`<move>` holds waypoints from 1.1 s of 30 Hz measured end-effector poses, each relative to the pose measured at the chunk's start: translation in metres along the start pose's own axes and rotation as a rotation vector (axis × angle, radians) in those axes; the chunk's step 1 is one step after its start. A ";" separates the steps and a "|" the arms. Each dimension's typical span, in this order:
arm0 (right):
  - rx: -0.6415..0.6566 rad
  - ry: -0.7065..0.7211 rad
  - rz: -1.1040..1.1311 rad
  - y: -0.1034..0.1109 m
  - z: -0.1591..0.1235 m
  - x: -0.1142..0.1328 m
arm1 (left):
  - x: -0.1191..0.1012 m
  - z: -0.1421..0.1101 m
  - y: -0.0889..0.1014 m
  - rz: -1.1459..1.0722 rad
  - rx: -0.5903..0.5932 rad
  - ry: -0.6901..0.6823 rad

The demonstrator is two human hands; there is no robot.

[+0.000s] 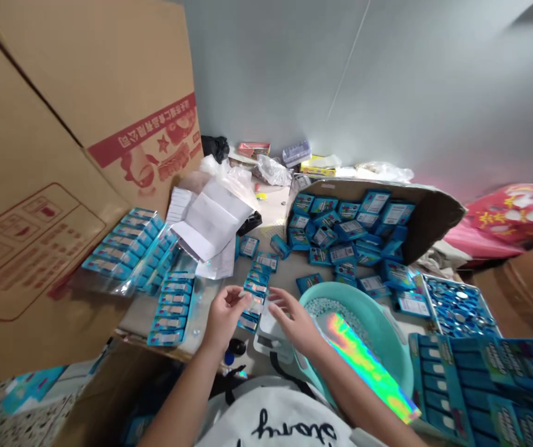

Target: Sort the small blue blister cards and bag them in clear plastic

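Near, 6 o'clock: left hand (223,316) and right hand (294,320) share a small clear packet (255,305) w/ blue card inside, left fingers pinched on its edge, right fingers spread, touching the other side. Packet looks light, thin, slick and floppy; prob. best held by the edges. Teal basin (378,323) at 3 o'clock, blue boxes (345,233) in open carton farther, 1 o'clock.

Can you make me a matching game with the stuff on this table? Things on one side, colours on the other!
Things:
1. bowl
2. big cardboard box
3. folded paper
4. shiny strip

Colours:
A. white
B. rainbow
C. mint green
D. brown with red print

Pairs: 1-C, 2-D, 3-A, 4-B
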State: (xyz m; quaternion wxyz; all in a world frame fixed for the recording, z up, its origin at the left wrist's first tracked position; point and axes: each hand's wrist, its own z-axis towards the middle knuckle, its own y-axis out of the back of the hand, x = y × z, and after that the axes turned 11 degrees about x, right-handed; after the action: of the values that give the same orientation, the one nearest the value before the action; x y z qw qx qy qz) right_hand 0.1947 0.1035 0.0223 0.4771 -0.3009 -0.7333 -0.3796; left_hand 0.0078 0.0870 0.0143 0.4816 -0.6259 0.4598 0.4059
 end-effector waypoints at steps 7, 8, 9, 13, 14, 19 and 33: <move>-0.124 0.075 -0.108 -0.022 0.047 0.004 | 0.002 0.036 0.019 -0.029 0.082 0.092; -0.135 0.066 -0.148 -0.021 0.051 -0.001 | 0.006 0.041 0.022 0.002 0.084 0.092; -0.135 0.048 -0.187 -0.020 0.054 -0.007 | 0.011 0.045 0.025 0.056 0.086 0.081; -0.114 -0.073 -0.298 -0.015 0.069 -0.039 | 0.040 0.073 0.030 0.492 0.121 -0.052; -0.124 -0.119 -0.309 -0.014 0.073 -0.048 | 0.049 0.082 0.030 0.582 0.140 -0.078; -0.188 -0.293 -0.326 -0.007 0.101 -0.089 | 0.079 0.123 0.022 0.783 0.210 -0.138; -0.294 -0.327 0.069 -0.046 0.137 -0.146 | 0.100 0.153 0.028 1.021 0.113 -0.126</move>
State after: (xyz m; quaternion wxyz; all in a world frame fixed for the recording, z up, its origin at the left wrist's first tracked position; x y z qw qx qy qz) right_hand 0.1466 0.1830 -0.1612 0.3157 -0.4498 -0.7269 -0.4119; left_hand -0.0044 0.2145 -0.1184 0.2819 -0.2692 0.6979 0.6008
